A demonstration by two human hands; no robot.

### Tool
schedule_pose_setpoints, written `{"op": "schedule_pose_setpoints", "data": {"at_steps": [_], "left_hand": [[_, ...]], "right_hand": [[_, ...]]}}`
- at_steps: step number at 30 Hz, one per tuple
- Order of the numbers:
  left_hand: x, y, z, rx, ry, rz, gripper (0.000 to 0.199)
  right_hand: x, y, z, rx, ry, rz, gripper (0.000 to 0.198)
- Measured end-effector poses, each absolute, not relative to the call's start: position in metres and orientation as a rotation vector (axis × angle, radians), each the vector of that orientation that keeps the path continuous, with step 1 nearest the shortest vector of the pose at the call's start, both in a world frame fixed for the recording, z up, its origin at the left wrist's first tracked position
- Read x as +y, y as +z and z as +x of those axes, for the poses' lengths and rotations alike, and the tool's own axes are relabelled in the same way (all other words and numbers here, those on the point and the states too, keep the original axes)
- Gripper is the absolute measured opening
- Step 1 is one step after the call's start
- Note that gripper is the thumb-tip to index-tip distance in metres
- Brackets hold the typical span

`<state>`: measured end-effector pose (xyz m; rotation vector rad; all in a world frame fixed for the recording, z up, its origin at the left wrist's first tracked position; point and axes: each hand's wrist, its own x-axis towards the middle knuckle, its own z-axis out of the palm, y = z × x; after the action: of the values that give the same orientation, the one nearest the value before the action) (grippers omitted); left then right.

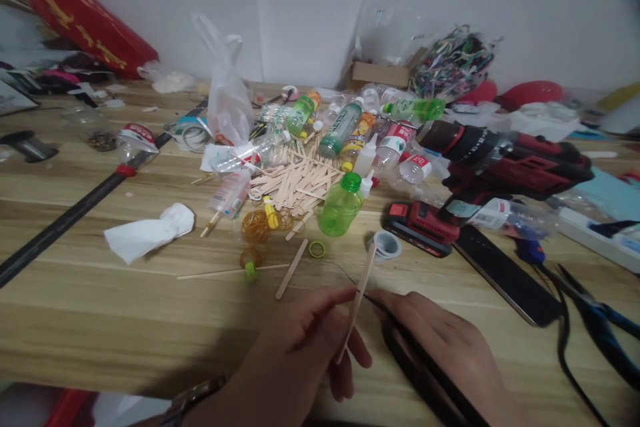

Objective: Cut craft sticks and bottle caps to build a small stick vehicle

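Observation:
Near the front of the table, my left hand [305, 340] pinches a flat wooden craft stick [361, 297] between thumb and fingers, with the stick tilted upward. My right hand [445, 340] is closed around a dark two-armed tool [425, 367] with a slim tip. The tip meets the stick close to my left fingertips; its exact kind is unclear. A thin dark line runs beyond the stick on its far side. Just ahead lie another craft stick [291, 269], a small yellow-green ring [317, 249] and a small grey-white cup [387, 245].
A pile of craft sticks [300, 180] lies mid-table among plastic bottles. A green bottle [343, 205] stands before it. At right are a red cordless drill [510, 160], a black phone [507, 277] and pliers [600, 320]. Rubber bands [256, 225] and a crumpled tissue [150, 232] lie left.

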<state>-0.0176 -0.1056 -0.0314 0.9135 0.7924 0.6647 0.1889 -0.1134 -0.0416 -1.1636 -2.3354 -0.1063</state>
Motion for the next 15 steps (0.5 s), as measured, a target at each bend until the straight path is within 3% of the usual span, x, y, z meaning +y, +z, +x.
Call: {"op": "schedule_pose_setpoints", "data": {"at_steps": [4, 12, 15], "left_hand": [[-0.104, -0.030, -0.016, 0.800, 0.576, 0.727, 0.053], [-0.102, -0.029, -0.020, 0.687, 0.400, 0.553, 0.052], [-0.099, -0.034, -0.022, 0.649, 0.380, 0.609, 0.052]], "right_hand": [[-0.114, -0.036, 0.188, -2.411, -0.269, -1.094, 0.027], [-0.116, -0.027, 0.190, -2.473, -0.501, -1.034, 0.033], [-0.118, -0.029, 0.189, -2.405, -0.236, -1.018, 0.032]]}}
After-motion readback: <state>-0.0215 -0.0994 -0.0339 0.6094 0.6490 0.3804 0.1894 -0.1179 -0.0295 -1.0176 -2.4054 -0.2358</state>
